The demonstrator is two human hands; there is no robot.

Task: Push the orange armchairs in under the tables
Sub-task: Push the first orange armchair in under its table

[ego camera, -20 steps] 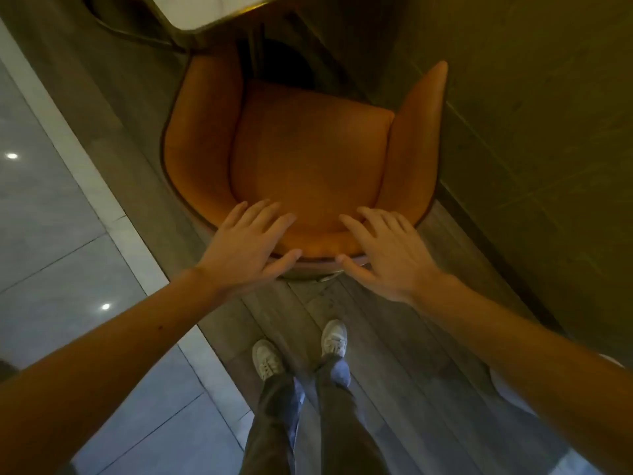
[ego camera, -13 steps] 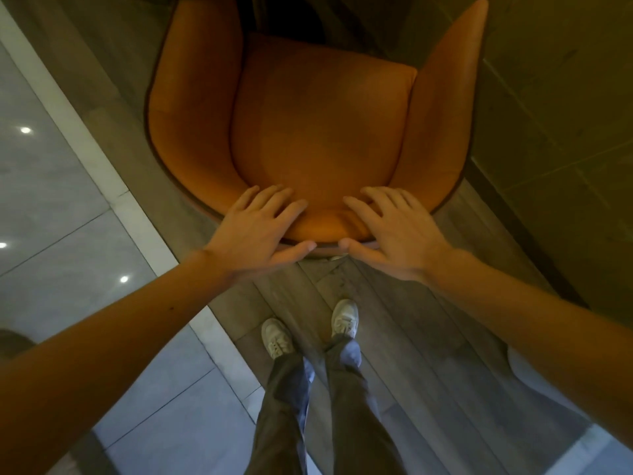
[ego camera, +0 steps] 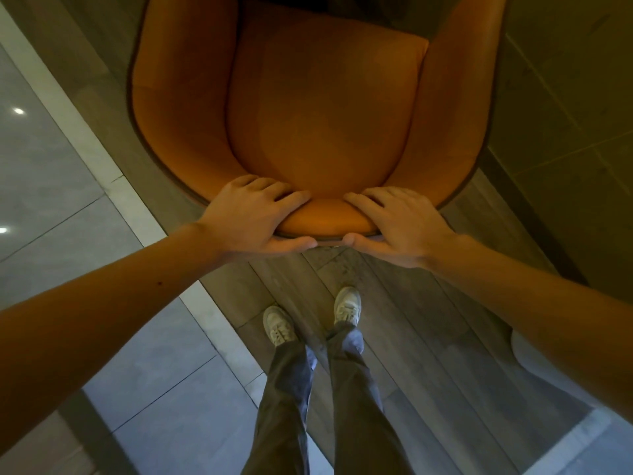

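An orange armchair (ego camera: 322, 108) fills the upper middle of the head view, its seat facing me and its curved backrest rim nearest me. My left hand (ego camera: 253, 217) grips the top of the backrest on the left, fingers curled over the rim and thumb under it. My right hand (ego camera: 397, 224) grips the same rim on the right in the same way. The table is out of view beyond the top edge.
A dark green wall (ego camera: 565, 114) runs close along the chair's right side. Wooden planks (ego camera: 394, 320) lie under my feet (ego camera: 279, 325). A pale stone strip (ego camera: 78, 132) borders glossy grey tiles (ego camera: 44, 186) on the left.
Both hands have gone from resting flat near the backrest to curling round its rim. The chair looms larger and higher in view, and the table has left the frame.
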